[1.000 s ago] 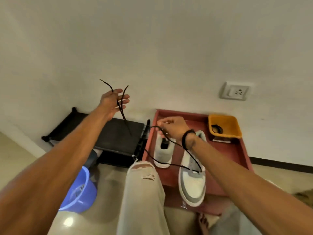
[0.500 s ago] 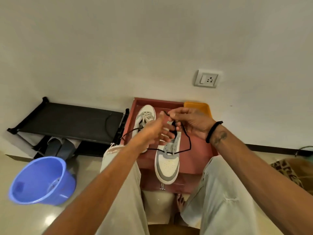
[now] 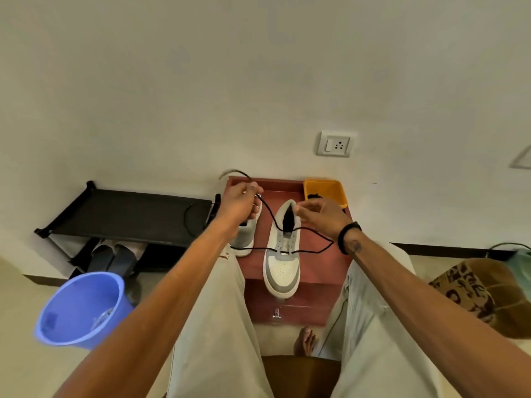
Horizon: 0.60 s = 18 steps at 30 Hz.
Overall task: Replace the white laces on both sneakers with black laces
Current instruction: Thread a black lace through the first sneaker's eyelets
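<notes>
Black cord lace runs through the grey-and-white sneaker on the red wooden desk — left hand and right hand each pinch an end, well apart.

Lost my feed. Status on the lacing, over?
Both hands pinching black lace. Lace through lowest eyelets of near sneaker. Nothing in the way.

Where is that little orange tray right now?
In the head view the orange tray sits at the far right corner of the red table, against the wall, just beyond the right hand and below the wall socket.
</notes>
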Motion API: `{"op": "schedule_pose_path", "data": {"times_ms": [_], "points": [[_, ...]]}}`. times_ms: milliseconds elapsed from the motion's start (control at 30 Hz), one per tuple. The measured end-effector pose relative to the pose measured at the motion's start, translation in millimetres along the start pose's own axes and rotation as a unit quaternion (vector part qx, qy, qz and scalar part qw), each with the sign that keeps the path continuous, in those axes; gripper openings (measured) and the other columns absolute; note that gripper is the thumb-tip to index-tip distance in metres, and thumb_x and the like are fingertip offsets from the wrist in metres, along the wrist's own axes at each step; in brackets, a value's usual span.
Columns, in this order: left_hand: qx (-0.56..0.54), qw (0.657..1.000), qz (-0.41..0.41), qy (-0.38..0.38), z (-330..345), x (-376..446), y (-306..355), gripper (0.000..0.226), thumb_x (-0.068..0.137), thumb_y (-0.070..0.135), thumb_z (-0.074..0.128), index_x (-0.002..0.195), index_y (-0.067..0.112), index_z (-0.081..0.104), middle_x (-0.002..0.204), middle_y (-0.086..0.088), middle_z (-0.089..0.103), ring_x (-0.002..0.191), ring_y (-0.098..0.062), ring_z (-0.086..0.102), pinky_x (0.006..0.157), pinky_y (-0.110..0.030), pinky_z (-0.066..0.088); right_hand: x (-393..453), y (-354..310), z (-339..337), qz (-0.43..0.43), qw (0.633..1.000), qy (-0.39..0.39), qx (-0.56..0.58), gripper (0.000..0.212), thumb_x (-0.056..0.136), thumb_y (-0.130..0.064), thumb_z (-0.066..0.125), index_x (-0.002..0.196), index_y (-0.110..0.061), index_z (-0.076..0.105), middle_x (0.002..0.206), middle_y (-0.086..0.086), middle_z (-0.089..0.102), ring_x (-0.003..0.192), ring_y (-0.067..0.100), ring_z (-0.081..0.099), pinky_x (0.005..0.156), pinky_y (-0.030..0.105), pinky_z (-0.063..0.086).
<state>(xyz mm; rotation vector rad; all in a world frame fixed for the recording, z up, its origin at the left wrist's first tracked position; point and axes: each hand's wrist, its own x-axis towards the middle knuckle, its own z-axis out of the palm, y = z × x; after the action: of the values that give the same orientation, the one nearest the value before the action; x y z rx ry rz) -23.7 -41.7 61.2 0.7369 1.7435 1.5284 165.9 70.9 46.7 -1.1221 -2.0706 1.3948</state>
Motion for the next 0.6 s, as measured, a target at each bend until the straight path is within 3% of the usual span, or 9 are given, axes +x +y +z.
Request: {"op": "schedule_pose_path", "data": {"times_ms": [100, 200, 300, 433, 500, 600], "points": [[0.149, 0.983, 0.059, -0.087, 27, -10, -16, 0.027, 0.110, 0.027, 0.045, 0.093, 0.018, 0.065, 0.073, 0.001, 0.063, 0.056, -0.010, 0.057, 0.053, -0.022, 0.044, 0, -10, 14, 0.010, 0.996, -0.029, 0.081, 0.025, 0.100, -0.035, 0.065, 0.105, -0.014, 0.077, 0.100, 0.004, 0.079, 0.094, 0.019, 0.076, 0.082, 0.038, 0.059], [0.266, 0.950, 0.100, -0.133, 47, -17, -30, 0.026, 0.109, 0.028, 0.044, 0.094, 0.020, 0.064, 0.079, 0.000, 0.067, 0.061, -0.013, 0.063, 0.055, -0.028, 0.047, 2, -9, 20, 0.006, 0.991, 0.002, 0.136, 0.018, 0.095, -0.024, 0.073, 0.105, -0.009, 0.078, 0.098, 0.017, 0.077, 0.088, 0.033, 0.073, 0.088, 0.049, 0.060], [0.316, 0.930, 0.105, -0.154, 54, -21, -43, 0.028, 0.108, 0.035, 0.047, 0.095, 0.021, 0.068, 0.082, -0.003, 0.072, 0.069, -0.019, 0.069, 0.063, -0.037, 0.055, -1, 2, 22, 0.040, 0.975, 0.027, 0.218, 0.021, 0.092, -0.009, 0.075, 0.111, -0.002, 0.073, 0.099, 0.019, 0.077, 0.083, 0.029, 0.071, 0.079, 0.044, 0.060], [0.305, 0.930, 0.082, -0.187, 53, -20, -63, 0.027, 0.106, 0.033, 0.055, 0.100, 0.016, 0.075, 0.076, 0.004, 0.071, 0.056, 0.001, 0.063, 0.059, -0.021, 0.051, 4, 16, 21, 0.095, 0.925, 0.040, 0.367, 0.021, 0.093, 0.000, 0.070, 0.114, 0.002, 0.069, 0.093, 0.017, 0.075, 0.077, 0.021, 0.070, 0.075, 0.035, 0.062], [0.308, 0.924, 0.074, -0.212, 50, -17, -73, 0.026, 0.104, 0.034, 0.057, 0.102, 0.017, 0.076, 0.080, 0.003, 0.074, 0.059, -0.006, 0.065, 0.060, -0.020, 0.052, 11, 25, 21, 0.119, 0.902, 0.054, 0.411, 0.023, 0.094, 0.003, 0.068, 0.116, 0.002, 0.068, 0.091, 0.015, 0.074, 0.075, 0.018, 0.070, 0.079, 0.036, 0.063], [0.282, 0.938, 0.050, -0.196, 43, -7, -88, 0.030, 0.104, 0.039, 0.057, 0.105, 0.016, 0.076, 0.084, 0.002, 0.076, 0.067, -0.015, 0.071, 0.070, -0.034, 0.060, 24, 40, 22, 0.135, 0.897, 0.083, 0.413, 0.026, 0.095, 0.007, 0.062, 0.121, 0.002, 0.066, 0.094, 0.017, 0.073, 0.072, 0.017, 0.067, 0.076, 0.034, 0.063]]}}
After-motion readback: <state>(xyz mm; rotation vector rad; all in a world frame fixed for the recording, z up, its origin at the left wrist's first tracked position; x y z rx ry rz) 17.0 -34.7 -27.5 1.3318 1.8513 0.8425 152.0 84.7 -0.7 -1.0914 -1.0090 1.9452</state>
